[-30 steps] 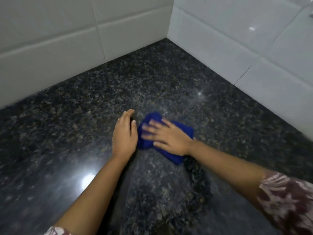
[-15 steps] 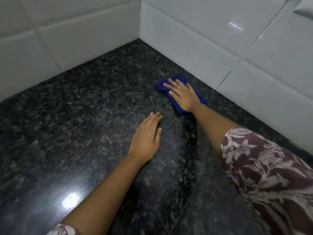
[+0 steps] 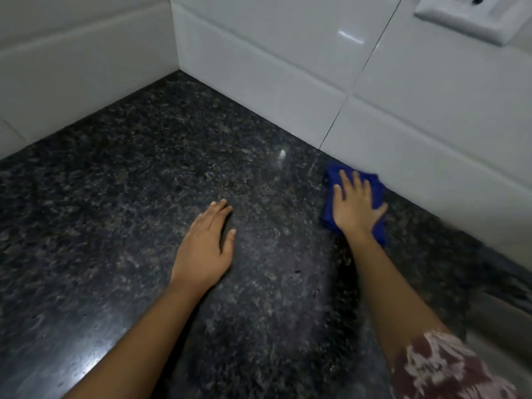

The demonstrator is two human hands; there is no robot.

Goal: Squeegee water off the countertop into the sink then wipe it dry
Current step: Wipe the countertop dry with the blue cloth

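Two hands are in view, with one cloth, one worktop, two tiled walls and one socket plate. The left hand [image 3: 205, 249] lies palm down on the dark speckled worktop [image 3: 129, 182]. Its fingers [image 3: 218, 210] are straight and close together, the thumb is set slightly apart, and it grasps nothing. The right hand [image 3: 355, 208] lies flat on the blue cloth [image 3: 377, 191]. Its fingers [image 3: 345, 181] are spread and released rather than curled, pressing the cloth down onto the stone. The cloth is bunched under the palm, and blue shows past the fingertips, on both sides of the hand and beside the wrist. It sits at the right of the worktop, and its far edge is just beside the foot of the right wall [image 3: 288, 67]; whether it touches the tile is too blurred to tell. The hands are well apart, with bare stone between them. The right wall meets the left wall [image 3: 72, 67] in a corner at the back, and a broad stretch of worktop runs from the hands to that corner and out to the left. The white socket plate [image 3: 472, 15] is on the right wall, above the cloth. A patterned sleeve [image 3: 440, 370] covers the right upper arm. A blurred grey band [image 3: 503, 321] borders the stone at the lower right, and I cannot tell what it is.
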